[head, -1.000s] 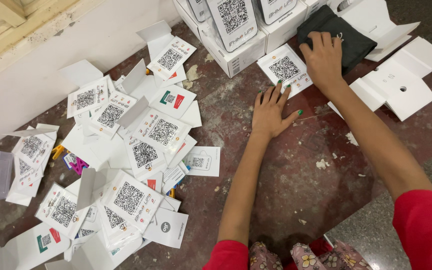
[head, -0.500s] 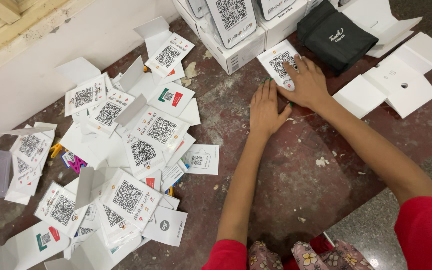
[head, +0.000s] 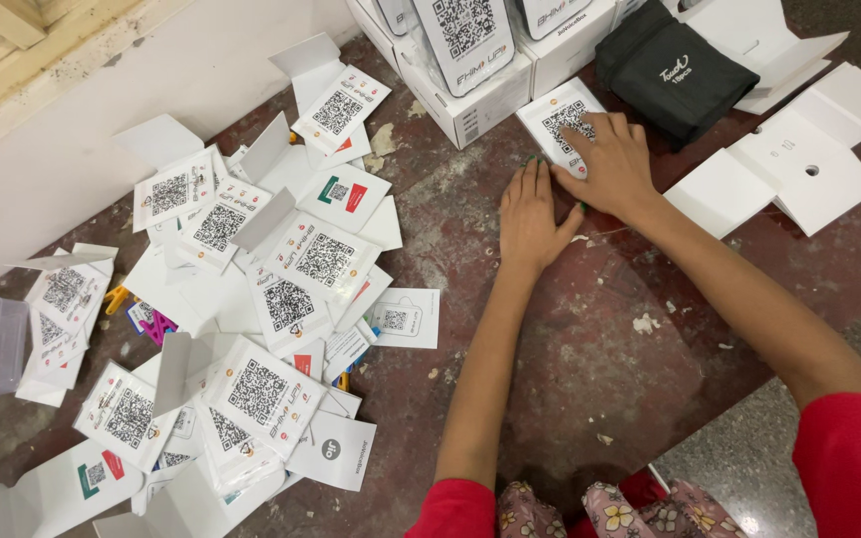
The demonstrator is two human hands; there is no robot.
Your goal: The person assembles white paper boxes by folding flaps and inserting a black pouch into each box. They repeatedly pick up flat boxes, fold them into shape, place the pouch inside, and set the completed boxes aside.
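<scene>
From the head view, the right hand (head: pixel 615 164) has come back from the black pouch (head: pixel 672 65) at the far right and now lies with fingers spread flat on a small white card (head: pixel 560 120) printed with a square code. It has slid that card nearer, so the card looks picked for handling. The left hand (head: pixel 535 214) rests flat on the mottled red floor (head: pixel 590 379) just beside it, touching the card's near edge and gripping nothing. Glossy folded cards (head: pixel 251 299) lie heaped at left; boxes (head: pixel 470 70) stand far.

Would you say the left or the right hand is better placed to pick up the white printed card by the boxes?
Right, probably: the right hand already lies on the card, while the left hand rests flat on the floor beside it.
</scene>
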